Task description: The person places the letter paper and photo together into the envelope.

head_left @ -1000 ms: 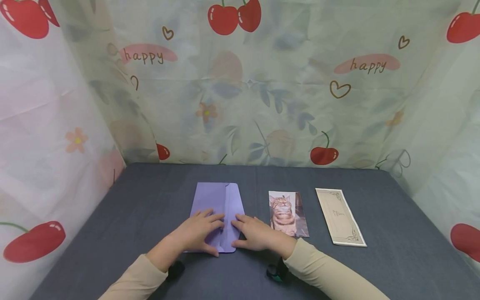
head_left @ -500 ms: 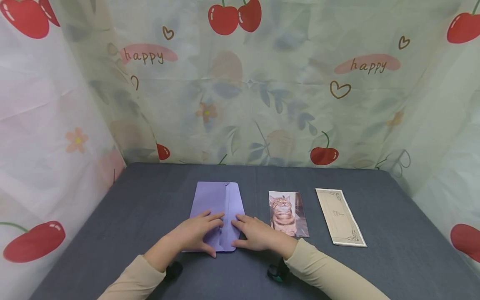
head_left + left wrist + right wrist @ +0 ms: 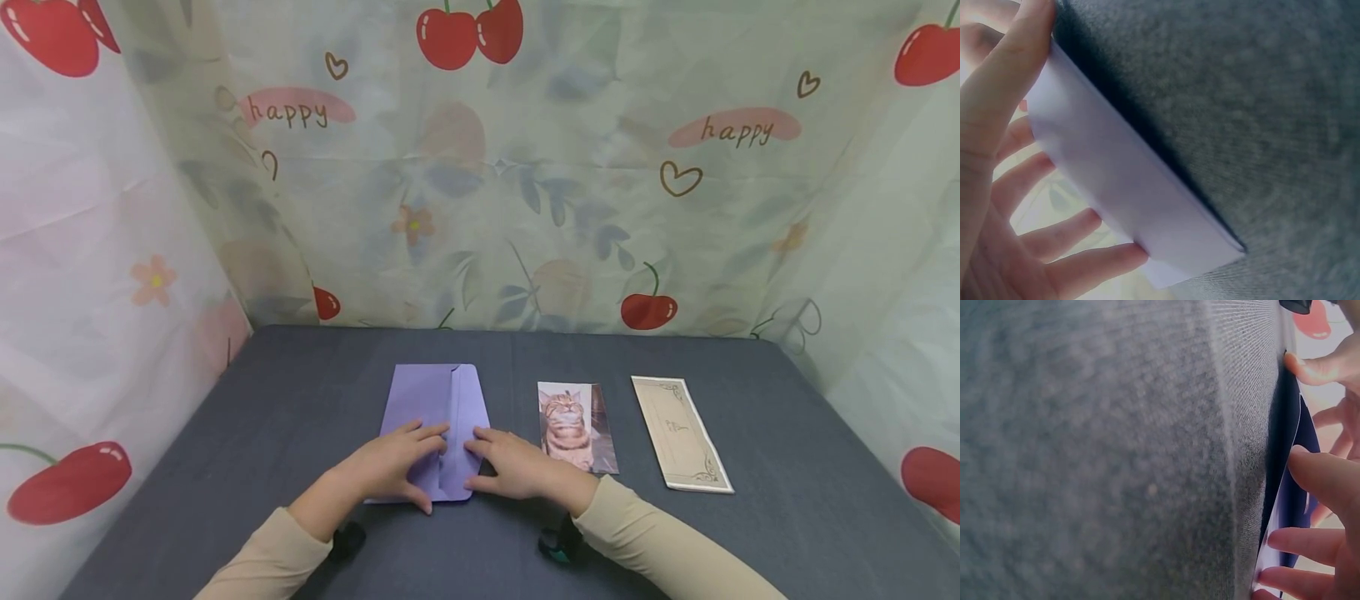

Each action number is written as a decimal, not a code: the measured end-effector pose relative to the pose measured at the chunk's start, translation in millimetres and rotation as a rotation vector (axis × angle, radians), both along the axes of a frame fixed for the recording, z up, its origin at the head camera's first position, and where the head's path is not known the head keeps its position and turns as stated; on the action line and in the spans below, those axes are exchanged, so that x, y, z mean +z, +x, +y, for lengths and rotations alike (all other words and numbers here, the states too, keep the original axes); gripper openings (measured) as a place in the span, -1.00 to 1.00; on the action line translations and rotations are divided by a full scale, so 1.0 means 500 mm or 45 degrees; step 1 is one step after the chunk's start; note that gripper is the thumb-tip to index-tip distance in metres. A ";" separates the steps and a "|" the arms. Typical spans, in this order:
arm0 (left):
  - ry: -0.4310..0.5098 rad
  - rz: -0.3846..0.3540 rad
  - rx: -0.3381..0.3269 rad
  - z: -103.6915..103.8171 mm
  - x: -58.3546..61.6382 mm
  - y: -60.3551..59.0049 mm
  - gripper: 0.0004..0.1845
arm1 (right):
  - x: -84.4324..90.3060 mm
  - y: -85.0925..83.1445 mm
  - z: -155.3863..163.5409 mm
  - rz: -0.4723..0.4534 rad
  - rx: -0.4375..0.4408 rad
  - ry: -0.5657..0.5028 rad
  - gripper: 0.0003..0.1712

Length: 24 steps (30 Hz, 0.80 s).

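A purple envelope (image 3: 422, 393) lies on the dark table, its long flap (image 3: 469, 396) along the right side. My left hand (image 3: 386, 461) rests on the envelope's body with fingers spread, its thumb at the near edge. In the left wrist view, the fingertips (image 3: 1125, 255) touch the pale purple paper. My right hand (image 3: 521, 468) lies over the flap's right edge, fingertips on the paper. The right wrist view shows a narrow gap between layers of the envelope (image 3: 1285, 506). Neither hand grips anything; the paper under the palms is hidden.
Right of the envelope lies a photo of a cat (image 3: 567, 427), close to my right forearm. Farther right is a beige folded card (image 3: 681, 433) with ornate corners. Dark grey cloth covers the table (image 3: 315, 383). Printed curtains (image 3: 495, 242) enclose the back and sides.
My left hand has shifted very slightly left, and the envelope's near edge sits a touch farther away. The right hand stays nearly still on the flap. Photo and card have not moved.
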<state>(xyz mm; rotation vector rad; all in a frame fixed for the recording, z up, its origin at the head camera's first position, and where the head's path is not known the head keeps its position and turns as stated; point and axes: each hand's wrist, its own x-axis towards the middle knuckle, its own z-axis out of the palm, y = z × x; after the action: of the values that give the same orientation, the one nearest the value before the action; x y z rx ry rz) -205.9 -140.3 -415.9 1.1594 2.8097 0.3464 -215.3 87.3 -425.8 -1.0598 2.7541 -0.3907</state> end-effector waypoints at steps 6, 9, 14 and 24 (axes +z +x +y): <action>0.004 -0.001 -0.013 0.000 0.002 -0.001 -0.31 | 0.001 -0.002 0.006 0.017 0.009 -0.084 -0.37; 0.008 0.020 -0.031 0.001 0.001 -0.002 -0.32 | 0.000 -0.004 0.013 0.041 0.011 -0.144 -0.40; 0.014 0.039 -0.031 0.000 0.000 -0.004 -0.33 | 0.002 -0.007 0.027 0.083 0.006 -0.238 -0.47; 0.014 0.025 -0.026 0.002 0.000 -0.004 -0.33 | 0.011 -0.005 0.074 0.080 -0.092 -0.333 -0.52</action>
<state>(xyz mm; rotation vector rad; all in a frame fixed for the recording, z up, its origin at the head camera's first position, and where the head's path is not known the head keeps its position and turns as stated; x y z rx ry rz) -207.8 -139.4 -415.8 1.1997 2.8136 0.3518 -218.0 124.4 -420.5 -1.0453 2.8603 -0.7578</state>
